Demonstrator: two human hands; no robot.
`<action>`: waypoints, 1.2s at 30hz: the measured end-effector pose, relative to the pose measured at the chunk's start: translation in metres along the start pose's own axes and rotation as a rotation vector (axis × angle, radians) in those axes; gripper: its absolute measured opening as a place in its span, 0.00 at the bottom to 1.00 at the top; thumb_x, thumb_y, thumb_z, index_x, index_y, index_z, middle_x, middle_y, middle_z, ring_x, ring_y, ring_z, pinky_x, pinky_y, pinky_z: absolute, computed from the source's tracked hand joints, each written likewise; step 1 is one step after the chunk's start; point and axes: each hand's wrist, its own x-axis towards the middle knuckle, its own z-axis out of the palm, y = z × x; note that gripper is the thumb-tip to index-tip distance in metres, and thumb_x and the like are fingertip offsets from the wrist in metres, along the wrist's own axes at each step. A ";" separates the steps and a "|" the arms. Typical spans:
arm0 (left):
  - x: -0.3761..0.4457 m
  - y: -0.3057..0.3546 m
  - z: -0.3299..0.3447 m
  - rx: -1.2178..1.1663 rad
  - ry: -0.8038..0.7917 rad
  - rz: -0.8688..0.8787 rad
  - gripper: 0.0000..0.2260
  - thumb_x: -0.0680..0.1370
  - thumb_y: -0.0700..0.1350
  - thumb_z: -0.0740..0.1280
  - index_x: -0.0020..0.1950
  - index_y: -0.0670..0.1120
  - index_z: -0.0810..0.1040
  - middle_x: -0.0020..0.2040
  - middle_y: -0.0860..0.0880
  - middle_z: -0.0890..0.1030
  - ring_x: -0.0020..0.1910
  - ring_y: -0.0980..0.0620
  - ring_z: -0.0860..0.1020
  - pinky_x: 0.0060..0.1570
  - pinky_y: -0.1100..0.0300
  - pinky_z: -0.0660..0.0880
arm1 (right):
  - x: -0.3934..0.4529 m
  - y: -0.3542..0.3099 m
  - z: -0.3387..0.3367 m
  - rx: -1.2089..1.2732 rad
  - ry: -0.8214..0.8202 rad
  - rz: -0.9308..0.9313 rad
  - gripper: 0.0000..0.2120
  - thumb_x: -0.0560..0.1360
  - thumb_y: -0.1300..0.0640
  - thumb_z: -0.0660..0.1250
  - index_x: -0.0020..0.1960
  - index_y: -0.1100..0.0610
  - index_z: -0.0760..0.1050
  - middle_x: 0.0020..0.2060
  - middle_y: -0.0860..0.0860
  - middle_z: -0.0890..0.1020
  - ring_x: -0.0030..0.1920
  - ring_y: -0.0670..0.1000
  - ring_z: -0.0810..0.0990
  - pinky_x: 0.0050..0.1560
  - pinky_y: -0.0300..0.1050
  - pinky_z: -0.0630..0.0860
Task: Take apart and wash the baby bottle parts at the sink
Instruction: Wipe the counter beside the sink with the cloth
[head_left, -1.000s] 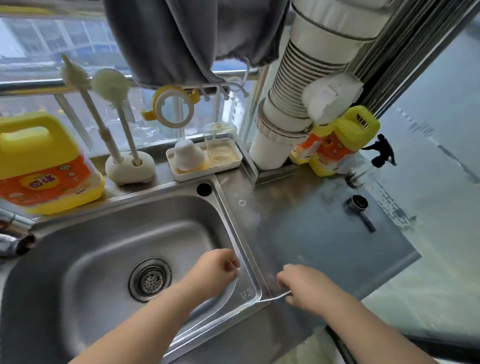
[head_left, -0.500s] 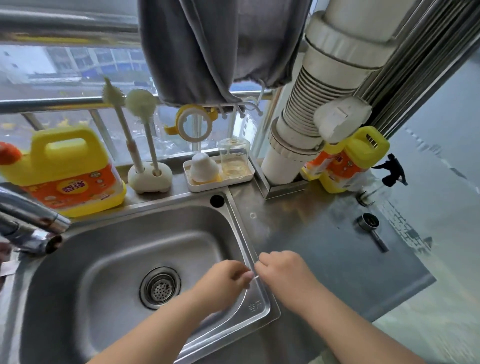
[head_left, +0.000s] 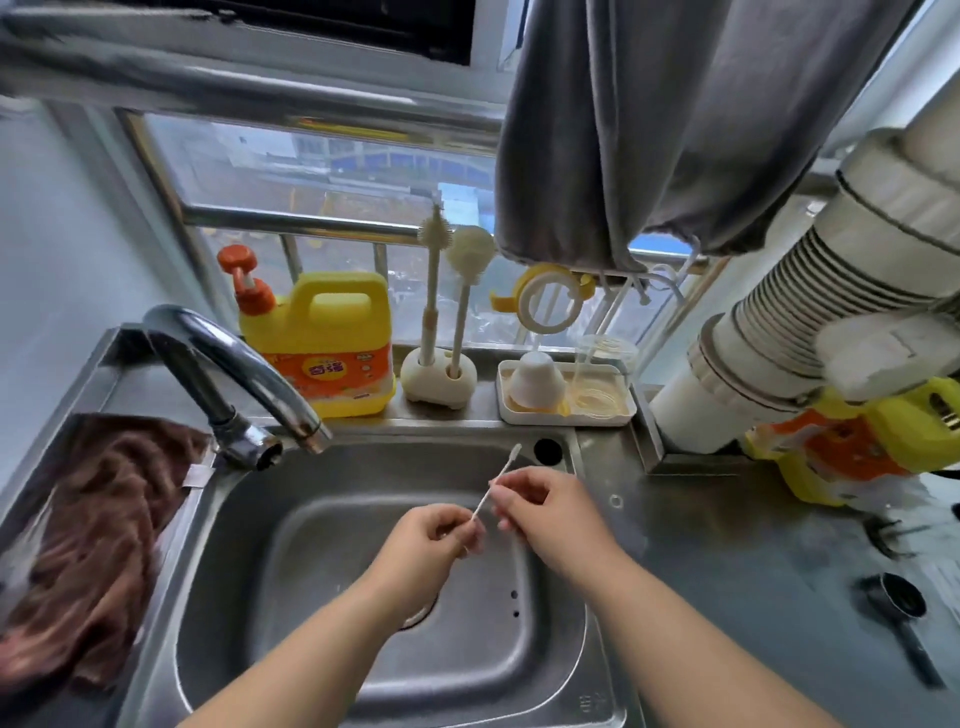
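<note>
Over a steel sink (head_left: 249, 519), a person's left hand (head_left: 426, 545) and right hand (head_left: 550, 514) sit close together, each pinching a thin white stick (head_left: 493, 486) that slants up between them toward the far rim. Beyond the hands, a white tray (head_left: 566, 415) holds bottle parts; a tap (head_left: 228, 364) arches to their left.

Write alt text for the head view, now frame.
Over a steel sink, the left hand and right hand pinch a thin white straw brush. Behind: faucet, yellow detergent jug, two bottle brushes.
</note>
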 end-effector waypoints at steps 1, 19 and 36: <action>0.002 0.001 -0.002 -0.007 0.013 0.003 0.11 0.78 0.37 0.64 0.39 0.46 0.80 0.35 0.51 0.81 0.34 0.61 0.76 0.38 0.73 0.70 | 0.005 -0.006 0.002 0.014 -0.028 -0.013 0.02 0.75 0.62 0.68 0.44 0.57 0.79 0.32 0.50 0.81 0.28 0.43 0.78 0.33 0.35 0.73; 0.027 -0.036 -0.048 0.046 0.291 -0.192 0.06 0.78 0.44 0.66 0.49 0.56 0.75 0.48 0.55 0.79 0.49 0.59 0.77 0.48 0.67 0.73 | 0.137 -0.090 0.013 -0.079 0.358 -0.447 0.06 0.78 0.60 0.65 0.43 0.54 0.76 0.37 0.48 0.82 0.43 0.48 0.84 0.47 0.42 0.80; 0.022 -0.042 -0.069 -0.011 0.343 -0.205 0.06 0.77 0.42 0.66 0.46 0.55 0.76 0.45 0.52 0.81 0.46 0.56 0.78 0.44 0.68 0.72 | 0.166 -0.080 0.037 -0.340 0.336 -0.247 0.12 0.77 0.60 0.63 0.35 0.54 0.73 0.30 0.48 0.79 0.37 0.52 0.83 0.45 0.48 0.79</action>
